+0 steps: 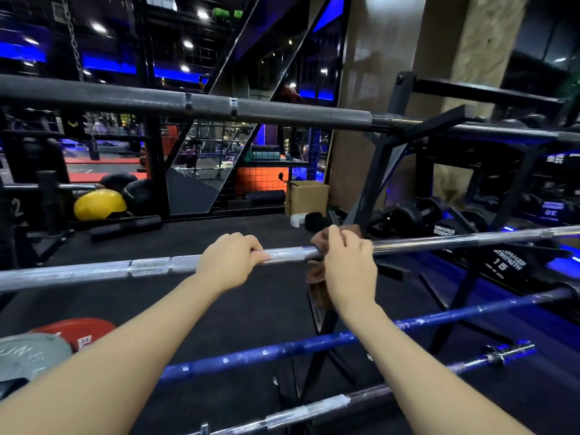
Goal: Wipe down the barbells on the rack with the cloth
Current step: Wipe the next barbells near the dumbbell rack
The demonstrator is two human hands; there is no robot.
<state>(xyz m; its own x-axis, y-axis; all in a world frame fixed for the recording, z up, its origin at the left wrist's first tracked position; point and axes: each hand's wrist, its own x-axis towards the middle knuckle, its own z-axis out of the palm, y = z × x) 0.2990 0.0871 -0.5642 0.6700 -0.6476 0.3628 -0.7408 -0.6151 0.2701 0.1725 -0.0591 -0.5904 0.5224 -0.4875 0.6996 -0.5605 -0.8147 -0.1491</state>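
I see my left hand [230, 262] curled over the silver barbell [150, 267], fingers side by side and wrapped across the top of the shaft, knuckles up. That bar runs across the middle of the view, resting on the black rack [373, 183]; its surface is bright chrome with a knurled, crosshatched stretch broken by smooth rings, and it turns plain and glossy toward the right end. Just beside my left hand, my right hand [348, 265] grips the brown cloth [318, 277] around the same bar, fingers bent over the fabric; a loose, crumpled tail of the cloth hangs below the shaft, and a fold pokes out above my knuckles. The cloth looks soft and a little blurred, so I cannot tell its weave. Above, a dark grey barbell [282, 113] with heavy knurling spans the rack. Below the silver one lies a blue barbell [282, 348], its paint chipped in pale spots, and nearest me a dark bar with chrome sleeves [314, 409]. Dumbbells [445, 227] sit on shelves behind the rack to the right.
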